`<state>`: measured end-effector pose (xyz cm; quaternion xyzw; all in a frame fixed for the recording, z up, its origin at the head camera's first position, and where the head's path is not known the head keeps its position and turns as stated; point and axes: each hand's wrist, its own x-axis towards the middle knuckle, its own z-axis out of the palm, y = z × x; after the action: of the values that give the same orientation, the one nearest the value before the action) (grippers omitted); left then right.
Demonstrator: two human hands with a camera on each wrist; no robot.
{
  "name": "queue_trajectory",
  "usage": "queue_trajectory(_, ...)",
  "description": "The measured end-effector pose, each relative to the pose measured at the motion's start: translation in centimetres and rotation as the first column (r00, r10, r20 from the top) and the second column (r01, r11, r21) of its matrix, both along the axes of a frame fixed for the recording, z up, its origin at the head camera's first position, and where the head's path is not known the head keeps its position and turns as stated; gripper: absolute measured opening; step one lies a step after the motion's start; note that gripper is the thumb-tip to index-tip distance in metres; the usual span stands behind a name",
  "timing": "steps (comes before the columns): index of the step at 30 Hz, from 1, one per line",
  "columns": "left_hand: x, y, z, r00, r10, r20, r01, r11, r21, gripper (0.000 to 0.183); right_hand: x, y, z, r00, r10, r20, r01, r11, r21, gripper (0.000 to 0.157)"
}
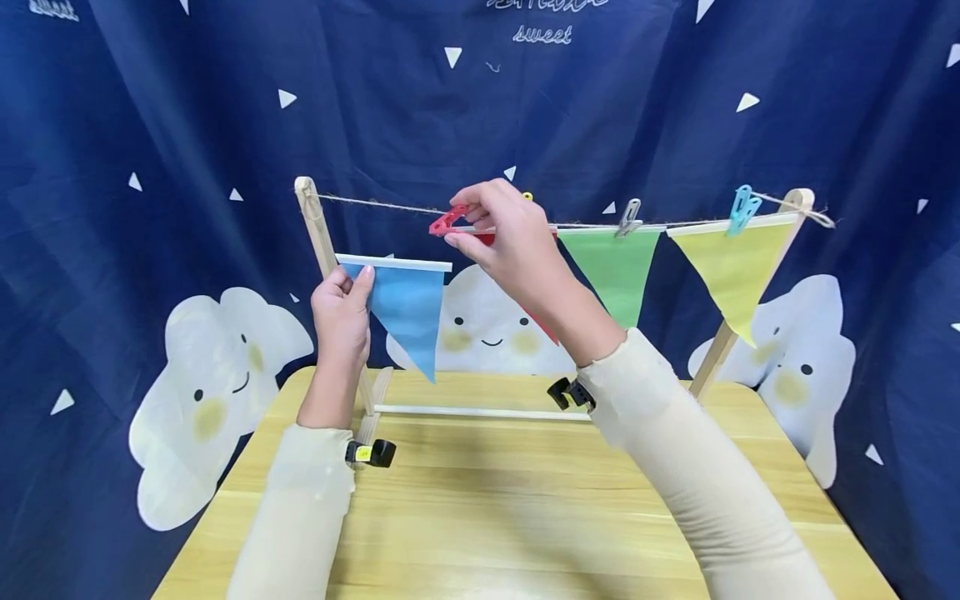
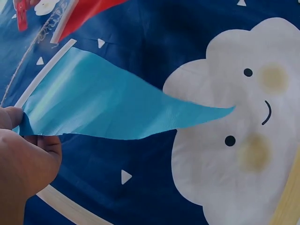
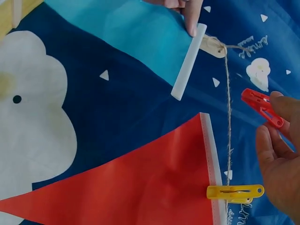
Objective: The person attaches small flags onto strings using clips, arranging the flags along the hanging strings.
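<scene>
My left hand [image 1: 341, 317] pinches a blue triangular pennant [image 1: 411, 304] near the left end of its white top strip, below the string [image 1: 375, 202]. The pennant's tip hangs down, as the left wrist view also shows. Between thumb and fingers, my right hand [image 1: 513, 242] holds a red clothespin [image 3: 262, 108] close to the string but apart from it in the right wrist view. Under that hand hangs a red pennant [image 3: 164, 164], fixed to the string by a yellow clothespin [image 3: 234, 191]. In the head view my right hand covers much of the red pennant.
A green pennant [image 1: 613, 271] hangs by a grey clothespin [image 1: 628, 217], and a yellow pennant [image 1: 738, 267] by a blue one [image 1: 743, 210]. Wooden posts [image 1: 315, 225] hold the string at both ends. A white crossbar [image 1: 480, 412] lies low above the wooden table [image 1: 450, 500].
</scene>
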<state>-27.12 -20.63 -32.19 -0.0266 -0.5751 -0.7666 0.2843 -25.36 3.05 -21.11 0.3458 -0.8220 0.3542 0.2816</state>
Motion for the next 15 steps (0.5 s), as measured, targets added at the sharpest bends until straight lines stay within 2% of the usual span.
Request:
queue_trajectory(4, -0.1, 0.1, 0.5, 1.000, -0.018, -0.004, 0.018, 1.000, 0.008, 0.008, -0.3, -0.2, 0.7, 1.000, -0.015, 0.004, 0.015, 1.000, 0.015, 0.038)
queue_trajectory(9, -0.5, 0.0, 0.9, 0.998, -0.070, -0.009, 0.070, 0.996, 0.050, 0.006, -0.9, -0.7, 1.3, 1.000, -0.026, -0.006, 0.026, 0.999, 0.040, 0.039)
queue_trajectory(15, -0.7, -0.1, 1.4, 0.994, -0.112, -0.012, 0.113, 0.991, 0.070, 0.005, -1.6, -1.6, 2.2, 1.000, -0.008, 0.013, 0.007, 0.998, 0.068, 0.039)
